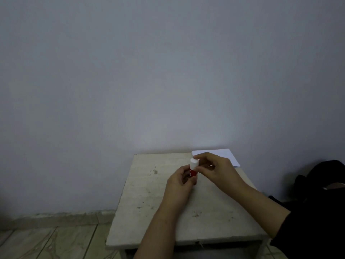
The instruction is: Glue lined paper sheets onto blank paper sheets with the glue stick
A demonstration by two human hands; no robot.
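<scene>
table (149, 202): pale matt wood-like top, stained, rough | glue stick (249, 168): smooth plastic, red body, white cap | paper sheets (226, 154) at table's 1 o'clock: matt white | wall (149, 71): matt paint

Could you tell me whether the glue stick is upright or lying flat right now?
Upright. The left hand grips the glue stick by its red body above the table; the right hand pinches its white cap.

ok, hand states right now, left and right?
Left hand: grips the red body of the red-and-white glue stick.
Right hand: pinches the glue stick's white cap; cap looks still on.
</scene>
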